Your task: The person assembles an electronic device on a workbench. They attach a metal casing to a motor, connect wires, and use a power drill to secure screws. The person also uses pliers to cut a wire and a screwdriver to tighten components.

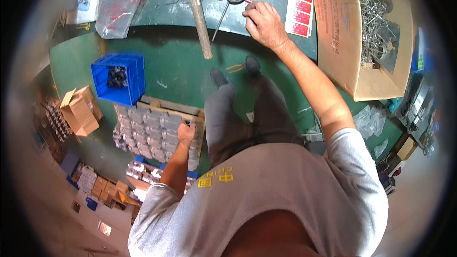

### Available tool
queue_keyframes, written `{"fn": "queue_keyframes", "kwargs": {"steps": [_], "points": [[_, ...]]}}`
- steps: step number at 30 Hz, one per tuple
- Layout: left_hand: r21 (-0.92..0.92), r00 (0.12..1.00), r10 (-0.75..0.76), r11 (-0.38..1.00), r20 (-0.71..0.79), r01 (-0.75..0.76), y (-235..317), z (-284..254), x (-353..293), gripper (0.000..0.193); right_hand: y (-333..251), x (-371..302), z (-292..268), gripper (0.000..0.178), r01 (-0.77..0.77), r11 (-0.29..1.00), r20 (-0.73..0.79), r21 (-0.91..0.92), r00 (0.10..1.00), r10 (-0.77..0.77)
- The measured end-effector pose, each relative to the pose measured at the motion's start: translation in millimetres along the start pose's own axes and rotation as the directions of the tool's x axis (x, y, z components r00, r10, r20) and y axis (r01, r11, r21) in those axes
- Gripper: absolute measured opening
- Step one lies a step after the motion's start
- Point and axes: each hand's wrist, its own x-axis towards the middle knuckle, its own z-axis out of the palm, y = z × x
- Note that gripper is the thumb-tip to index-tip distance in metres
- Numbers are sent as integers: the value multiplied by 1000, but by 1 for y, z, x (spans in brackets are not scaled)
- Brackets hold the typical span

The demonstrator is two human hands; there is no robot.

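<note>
Head cam, R hand [266,24] nr bench edge [236,27], L hand [186,132] by grey parts [153,121], can't tell either grip

right of the hammer [196,14]: black-handled scissors [228,1], then the right hand [265,24]; below and left of it: the left hand [186,132], curled near grey metal parts [151,120].

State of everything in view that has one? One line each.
Left hand: fingers curled, at the grey metal parts; grip unclear
Right hand: fingers bent, over the bench; grip unclear
Mallet: lying, handle past bench edge
Scissors: lying, blades together
Large carton: open, metal pieces inside
Blue crate: open, black parts inside
Small carton: flaps open
</note>
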Motion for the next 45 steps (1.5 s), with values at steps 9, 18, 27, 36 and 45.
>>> {"fn": "queue_keyframes", "kwargs": {"steps": [9,18,27,36,45], "points": [[-39,927,362,932,100,-360,88,83,116,32,5,-2,10,16,74,995,-29,-72,997,-77],[-6,901,356,931,248,-366,88,275,203,29,-5,-8,12,18,25,995,122,-97,992,-13],[-348,927,-262,871,268,346,98,444,311,33,90,-31,-104,38,-257,960,104,-109,958,268],[-355,937,-293,870,191,344,97,501,364,36,64,-39,-98,45,-89,701,-38,-708,995,88],[-50,848,485,861,-214,-506,93,487,373,13,62,-44,-86,46,-144,717,-85,-682,989,118]]}}
